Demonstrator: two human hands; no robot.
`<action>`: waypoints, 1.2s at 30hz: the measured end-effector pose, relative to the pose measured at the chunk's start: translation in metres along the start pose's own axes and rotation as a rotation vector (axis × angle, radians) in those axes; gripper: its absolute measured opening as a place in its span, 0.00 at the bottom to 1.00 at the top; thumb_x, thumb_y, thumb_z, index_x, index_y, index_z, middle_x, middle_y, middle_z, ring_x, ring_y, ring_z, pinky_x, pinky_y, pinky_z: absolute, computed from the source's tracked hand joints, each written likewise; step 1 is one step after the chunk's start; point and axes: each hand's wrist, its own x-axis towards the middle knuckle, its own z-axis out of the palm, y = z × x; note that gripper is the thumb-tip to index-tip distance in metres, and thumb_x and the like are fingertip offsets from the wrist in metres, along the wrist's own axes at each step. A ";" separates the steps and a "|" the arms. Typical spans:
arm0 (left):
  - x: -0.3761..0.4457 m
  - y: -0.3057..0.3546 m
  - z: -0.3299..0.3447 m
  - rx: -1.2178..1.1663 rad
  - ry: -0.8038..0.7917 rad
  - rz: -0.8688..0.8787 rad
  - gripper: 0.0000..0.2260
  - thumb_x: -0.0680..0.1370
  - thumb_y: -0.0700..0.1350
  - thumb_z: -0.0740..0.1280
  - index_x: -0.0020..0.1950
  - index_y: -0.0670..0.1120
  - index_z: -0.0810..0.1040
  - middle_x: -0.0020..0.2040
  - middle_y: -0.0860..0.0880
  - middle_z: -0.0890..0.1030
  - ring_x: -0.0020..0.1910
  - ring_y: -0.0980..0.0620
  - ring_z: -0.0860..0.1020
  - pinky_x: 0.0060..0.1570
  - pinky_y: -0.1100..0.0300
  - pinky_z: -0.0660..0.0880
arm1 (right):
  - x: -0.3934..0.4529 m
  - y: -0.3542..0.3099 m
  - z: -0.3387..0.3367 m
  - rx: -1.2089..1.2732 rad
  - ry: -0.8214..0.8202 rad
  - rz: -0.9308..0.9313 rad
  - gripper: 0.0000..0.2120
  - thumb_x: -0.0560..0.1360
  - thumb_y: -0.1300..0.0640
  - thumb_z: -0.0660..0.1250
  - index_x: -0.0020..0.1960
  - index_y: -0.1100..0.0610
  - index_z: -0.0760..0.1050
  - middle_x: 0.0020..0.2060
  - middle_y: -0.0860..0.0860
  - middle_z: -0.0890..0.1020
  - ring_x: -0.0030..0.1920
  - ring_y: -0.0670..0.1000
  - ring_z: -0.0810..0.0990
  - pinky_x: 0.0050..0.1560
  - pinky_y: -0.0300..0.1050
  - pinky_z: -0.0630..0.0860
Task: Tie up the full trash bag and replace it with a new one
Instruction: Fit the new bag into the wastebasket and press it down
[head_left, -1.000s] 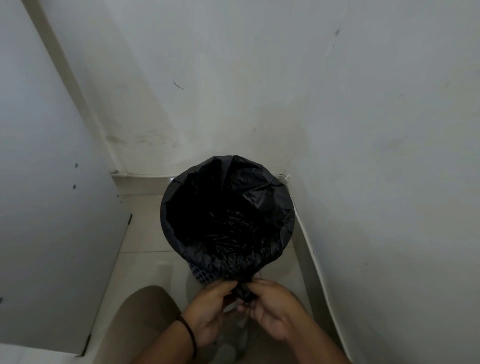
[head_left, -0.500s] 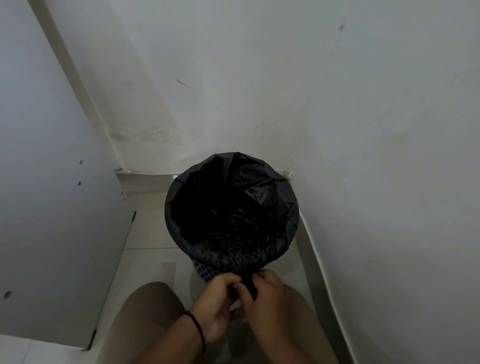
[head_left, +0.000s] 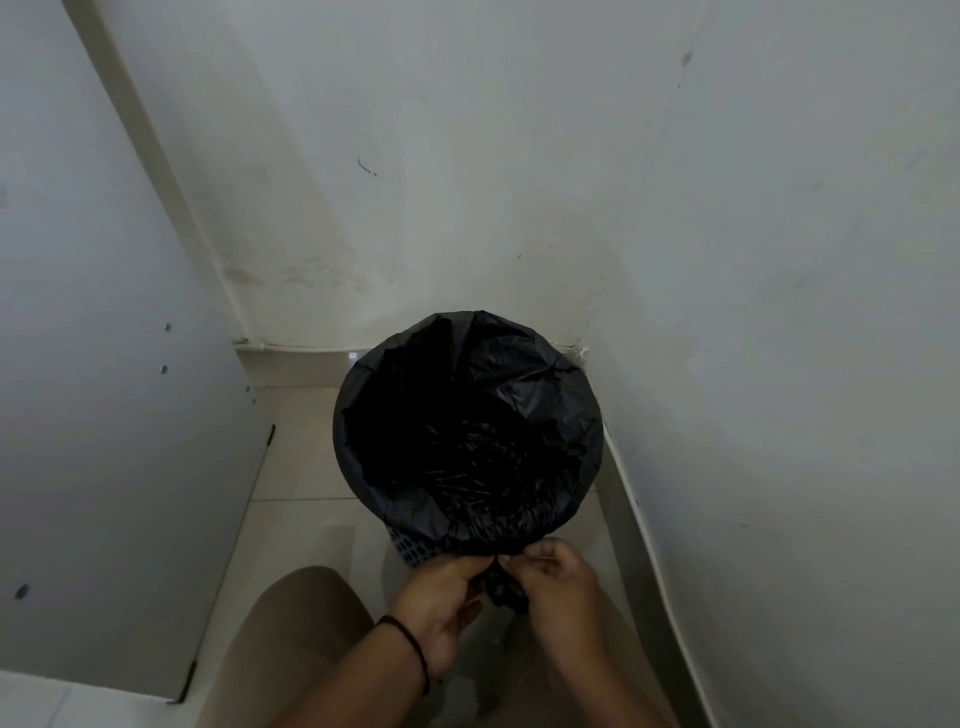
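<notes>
A black trash bag (head_left: 467, 431) lines a round bin in the corner, its mouth open and folded over the rim. A strip of the bin's blue perforated wall (head_left: 410, 552) shows below the bag at the near side. My left hand (head_left: 441, 597) and my right hand (head_left: 558, 587) meet at the near rim. Both pinch a bunched twist of slack bag plastic (head_left: 504, 592) that hangs down between them. A dark band sits on my left wrist.
White walls (head_left: 727, 312) close in behind and to the right of the bin. A grey panel (head_left: 104, 415) stands on the left. Pale floor tiles (head_left: 306, 447) lie left of the bin. My knee in tan cloth (head_left: 296, 639) is at the bottom.
The hands stayed at the near rim and kept working the bunched plastic; the right hand has turned, and the twist now hangs lower between them. The view shifted slightly.
</notes>
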 end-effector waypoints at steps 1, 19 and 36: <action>0.000 -0.001 0.002 -0.013 0.012 -0.023 0.06 0.76 0.38 0.65 0.52 0.44 0.79 0.43 0.48 0.82 0.44 0.51 0.77 0.49 0.57 0.69 | -0.002 0.003 0.001 -0.147 0.038 -0.140 0.06 0.73 0.65 0.69 0.36 0.62 0.77 0.31 0.54 0.79 0.30 0.43 0.75 0.32 0.33 0.70; 0.005 0.076 -0.020 1.735 -0.143 1.190 0.26 0.69 0.60 0.67 0.63 0.50 0.74 0.56 0.52 0.78 0.56 0.54 0.74 0.63 0.58 0.69 | 0.016 0.005 0.001 -0.164 -0.074 -0.147 0.08 0.77 0.61 0.65 0.41 0.57 0.80 0.45 0.55 0.81 0.46 0.50 0.79 0.41 0.30 0.73; 0.039 0.069 -0.004 1.854 -0.133 0.992 0.16 0.74 0.47 0.61 0.61 0.51 0.72 0.55 0.49 0.77 0.54 0.48 0.76 0.51 0.55 0.74 | 0.041 0.007 0.032 -0.091 0.353 -0.270 0.06 0.74 0.69 0.66 0.49 0.68 0.79 0.48 0.54 0.74 0.44 0.47 0.75 0.44 0.28 0.69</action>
